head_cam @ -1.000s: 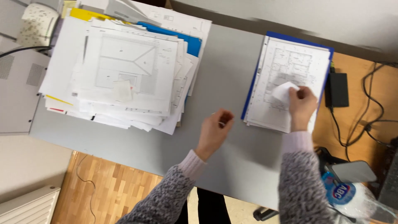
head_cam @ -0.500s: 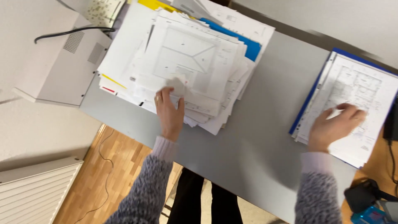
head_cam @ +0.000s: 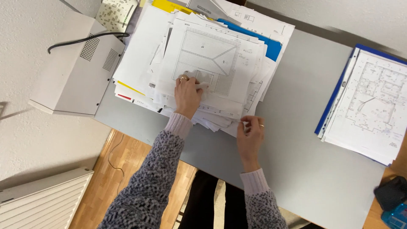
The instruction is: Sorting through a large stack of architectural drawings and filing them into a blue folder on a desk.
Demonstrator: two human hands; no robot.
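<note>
Head view looks straight down at a grey desk [head_cam: 292,140]. On it sits a big messy pile of papers [head_cam: 144,63], and the top sheet [head_cam: 212,63] has a line drawing of a roof on it. The left hand [head_cam: 187,94] lies flat on this sheet, fingers together, pressing down on a small white slip of paper [head_cam: 202,85] (there is a ring on one finger). The right hand [head_cam: 251,135] is at the lower right corner of the pile. Its thumb and first finger are pinched shut on the edge of the papers, and it wears a ring too. Both arms have fuzzy grey speckled sleeves [head_cam: 148,186].

Well apart, to the right, a blue folder [head_cam: 335,101] lies on the desk with a floor plan sheet [head_cam: 375,106] on top. A blue sheet and a yellow sheet [head_cam: 167,6] poke out of the big pile. Left of the pile stands a white machine box [head_cam: 72,72] with a black cable [head_cam: 80,39] over it. Below the desk you can see a wood floor [head_cam: 135,178] and a white radiator [head_cam: 42,199].
</note>
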